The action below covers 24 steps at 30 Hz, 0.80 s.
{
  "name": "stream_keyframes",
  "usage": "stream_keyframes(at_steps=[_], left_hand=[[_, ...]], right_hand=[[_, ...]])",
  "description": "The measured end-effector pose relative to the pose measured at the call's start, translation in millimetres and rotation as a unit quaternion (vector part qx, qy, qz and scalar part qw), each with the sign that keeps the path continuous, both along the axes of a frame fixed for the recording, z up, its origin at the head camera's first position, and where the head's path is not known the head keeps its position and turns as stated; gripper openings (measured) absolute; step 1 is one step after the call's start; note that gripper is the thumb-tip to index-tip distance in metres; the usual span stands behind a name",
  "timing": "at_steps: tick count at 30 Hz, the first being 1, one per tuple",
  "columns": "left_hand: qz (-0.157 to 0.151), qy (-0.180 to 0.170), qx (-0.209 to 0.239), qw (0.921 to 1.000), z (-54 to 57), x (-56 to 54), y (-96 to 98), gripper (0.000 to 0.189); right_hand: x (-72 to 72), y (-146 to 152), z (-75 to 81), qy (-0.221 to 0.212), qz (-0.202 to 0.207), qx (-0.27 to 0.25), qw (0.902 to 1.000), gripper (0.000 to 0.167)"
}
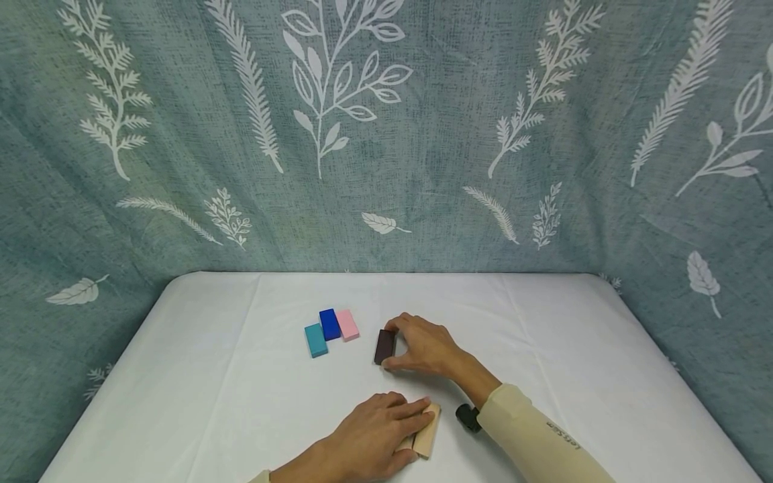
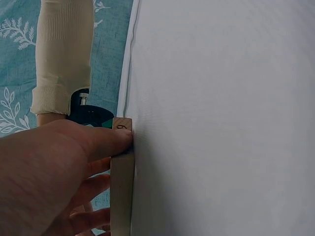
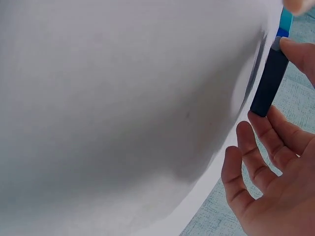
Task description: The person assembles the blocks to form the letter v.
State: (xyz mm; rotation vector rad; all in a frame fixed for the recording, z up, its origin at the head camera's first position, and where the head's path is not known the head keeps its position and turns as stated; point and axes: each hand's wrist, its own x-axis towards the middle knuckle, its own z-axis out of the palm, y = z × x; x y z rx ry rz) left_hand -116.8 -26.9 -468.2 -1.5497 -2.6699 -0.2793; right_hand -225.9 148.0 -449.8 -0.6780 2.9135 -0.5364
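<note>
In the head view my right hand pinches a dark brown block by its two ends, thumb at the near end and fingertips at the far one. The right wrist view shows this dark block between thumb and fingers, the other fingers loosely bent. Nearer the front, my left hand holds two light wooden blocks side by side, fingers lying across them. Most of the left one is hidden under the hand. In the left wrist view the thumb presses the end of a wooden block with a dark curved mark.
Left of the dark block lie a teal block, a blue block and a pink block, close together on the white table. A small black device sits at the right wrist. Patterned green cloth surrounds the table.
</note>
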Motion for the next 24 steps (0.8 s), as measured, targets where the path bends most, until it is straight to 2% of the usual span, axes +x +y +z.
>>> stream_keyframes(at_steps=[24], left_hand=[[0.005,0.003,-0.009,0.9999,-0.6,1.6,0.5,0.058]], right_hand=[[-1.6,5.9,0.4,0.008,-0.005,0.002,1.0,0.061]])
